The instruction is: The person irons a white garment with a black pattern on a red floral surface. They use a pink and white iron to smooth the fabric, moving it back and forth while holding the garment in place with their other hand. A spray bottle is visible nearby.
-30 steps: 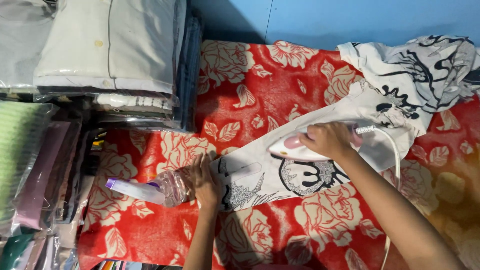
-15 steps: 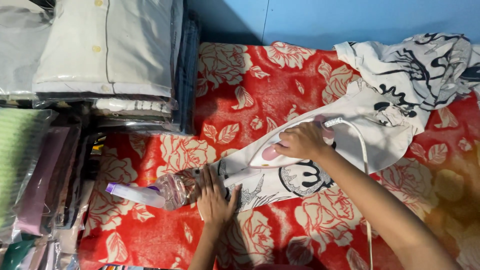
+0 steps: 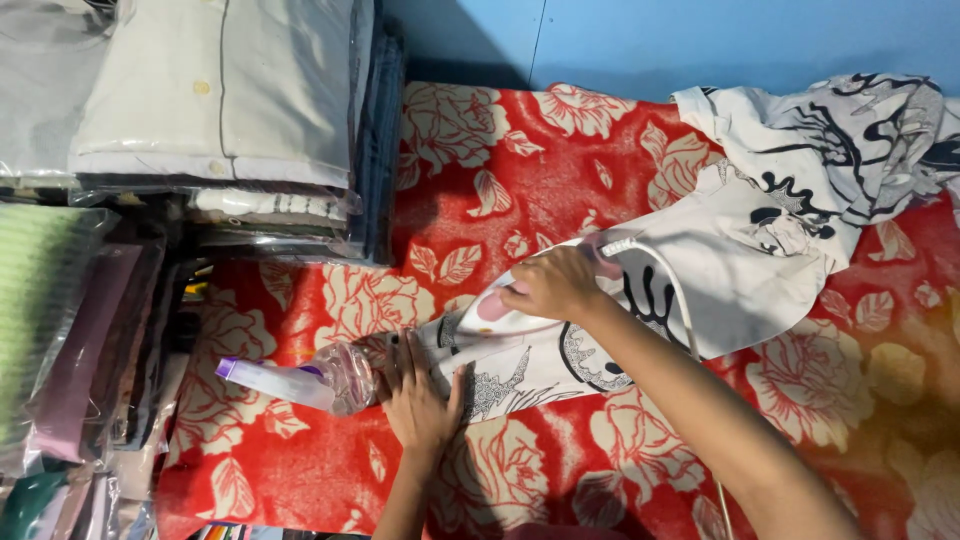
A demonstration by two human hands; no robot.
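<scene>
the right hand [image 3: 555, 285] is closed around the iron [image 3: 510, 308]; the left hand [image 3: 420, 400] lies open and flat on the white printed cloth [image 3: 740, 270]. i think it is best to hold the cloth tight and keep the fingers away from the tip

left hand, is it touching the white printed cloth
Touching: the head view shows the left hand pressed flat on the white printed cloth, its fingers spread over the fabric's end.

Laundry or ironing shop: stacked bagged shirts [image 3: 215, 90].
</scene>
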